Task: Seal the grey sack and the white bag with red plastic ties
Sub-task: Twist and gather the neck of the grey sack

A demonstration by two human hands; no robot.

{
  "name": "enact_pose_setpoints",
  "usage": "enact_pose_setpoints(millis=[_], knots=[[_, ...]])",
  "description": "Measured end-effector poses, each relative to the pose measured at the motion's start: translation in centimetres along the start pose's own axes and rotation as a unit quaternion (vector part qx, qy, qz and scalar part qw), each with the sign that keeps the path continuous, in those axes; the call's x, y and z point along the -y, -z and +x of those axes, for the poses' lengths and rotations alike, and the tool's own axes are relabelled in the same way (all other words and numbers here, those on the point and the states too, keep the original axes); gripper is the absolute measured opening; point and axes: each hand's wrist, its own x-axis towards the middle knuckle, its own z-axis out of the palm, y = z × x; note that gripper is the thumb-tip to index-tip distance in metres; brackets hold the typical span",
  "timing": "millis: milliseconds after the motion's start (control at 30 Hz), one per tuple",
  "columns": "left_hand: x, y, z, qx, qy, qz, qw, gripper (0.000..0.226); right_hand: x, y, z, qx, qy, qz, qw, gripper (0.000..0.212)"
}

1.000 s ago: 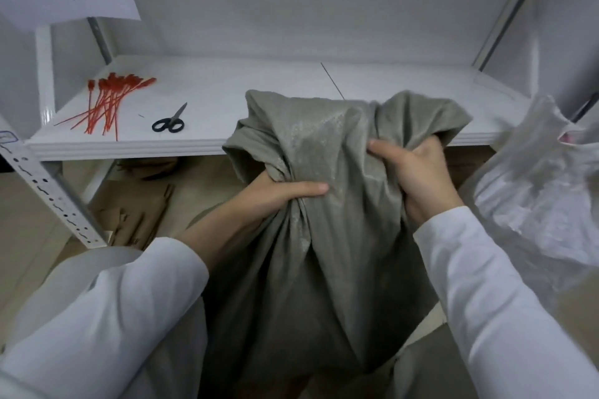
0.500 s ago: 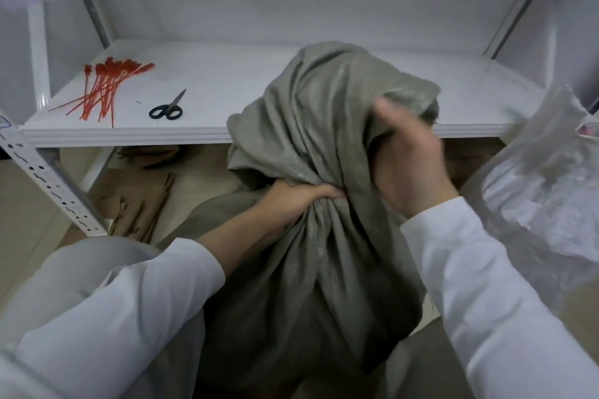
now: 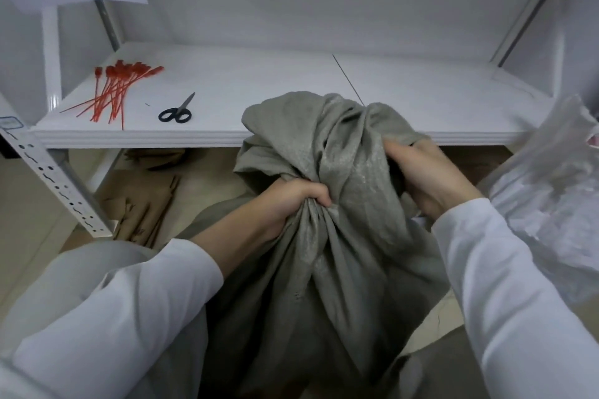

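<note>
Grey sack (image 3: 340,269) upright before the front edge of the shelf (image 3: 259,91), neck bunched and clenched in the left grip (image 3: 291,201); loose top cloth grasped by the right grip (image 3: 428,178). Red plastic ties (image 3: 113,91) near the shelf's front left corner, lying roughly front-to-back, well apart, on the left grip's side. White bag (image 3: 551,188) at right.

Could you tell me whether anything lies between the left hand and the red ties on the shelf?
Only the black scissors, flat on the shelf right of the red ties; a hand could likely pass over them. The left hand grips the gathered neck of the grey sack; the right hand holds its loose top.
</note>
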Motion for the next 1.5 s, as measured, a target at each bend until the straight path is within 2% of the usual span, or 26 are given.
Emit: enact_pose_setpoints(millis=[67,133,200,267,333,400,433,467,500,567,633,700,733,767,833,867,1033,1133,1200,1333,1500], knots=[[-0.4,0.1,-0.2,0.007,-0.006,0.038,0.999,0.022,1.7,-0.3,-0.4,-0.062,0.120,-0.040,0.990,0.015],[-0.7,0.3,-0.4,0.020,0.002,0.058,0.998,0.028,4.1,-1.0,-0.7,-0.110,0.197,-0.063,0.972,0.024],[-1.0,0.5,-0.6,0.038,0.012,0.051,0.998,0.035,6.5,-2.3,0.1,-0.127,0.248,-0.084,0.957,0.032],[-1.1,0.5,-0.8,0.058,0.012,0.034,0.998,0.036,8.6,-4.7,1.3,-0.110,0.314,-0.130,0.934,0.032],[-1.1,0.4,-1.0,0.075,0.010,0.012,0.997,0.037,9.8,-7.5,1.9,-0.034,0.356,-0.194,0.913,0.038],[-1.1,0.5,-1.1,0.087,0.005,-0.016,0.996,0.034,10.1,-9.9,2.4,0.105,0.331,-0.273,0.897,0.043],[-1.1,0.6,-1.1,0.089,0.003,-0.031,0.996,0.031,10.1,-10.8,2.5,0.159,0.305,-0.354,0.870,0.046],[-1.2,0.8,-1.0,0.090,0.005,-0.044,0.995,0.030,9.9,-11.1,2.8,0.194,0.276,-0.411,0.847,0.045],[-1.3,1.0,-1.0,0.089,0.009,-0.055,0.994,0.032,9.5,-10.8,3.0,0.205,0.263,-0.430,0.839,0.042],[-1.5,1.5,-0.8,0.077,0.009,-0.070,0.995,0.039,8.3,-9.5,3.3,0.159,0.278,-0.352,0.879,0.038],[-1.7,1.9,-0.8,0.056,-0.005,-0.084,0.995,0.035,6.3,-7.1,3.4,0.034,0.315,-0.224,0.922,0.041],[-1.9,2.0,-0.6,0.024,-0.018,-0.102,0.994,0.035,3.9,-4.2,2.9,-0.118,0.310,-0.170,0.928,0.044],[-2.0,2.0,-0.5,0.013,-0.028,-0.110,0.993,0.039,2.5,-2.7,2.4,-0.160,0.281,-0.164,0.932,0.044],[-2.1,2.0,-0.3,0.004,-0.038,-0.116,0.993,0.046,1.2,-1.3,1.9,-0.161,0.241,-0.158,0.944,0.042],[-2.4,2.0,-0.1,-0.013,-0.054,-0.117,0.992,0.051,-0.9,0.4,0.6,-0.070,0.142,-0.143,0.977,0.037],[-2.4,2.0,-0.1,-0.020,-0.062,-0.115,0.991,0.050,-1.4,0.6,-0.1,-0.019,0.114,-0.152,0.982,0.040],[-2.7,0.8,-0.6,0.000,-0.109,-0.087,0.990,0.046,-2.2,-1.9,-1.8,0.183,0.121,-0.144,0.965,0.055],[-2.9,-0.1,-1.0,-0.055,-0.160,0.040,0.985,0.040,-3.8,-4.1,-2.8,0.259,0.141,-0.230,0.927,0.074],[-3.0,-0.5,-0.9,-0.070,-0.193,0.133,0.970,0.044,-4.6,-5.5,-3.1,0.239,0.159,-0.240,0.927,0.076],[-2.8,-1.3,-0.7,-0.038,-0.201,0.283,0.937,0.043,-6.1,-7.5,-2.8,0.146,0.145,-0.155,0.966,0.061],[-3.2,0.7,-0.6,0.018,-0.117,0.385,0.916,0.046,-6.9,-8.5,-2.3,0.041,0.103,-0.124,0.986,0.039]])
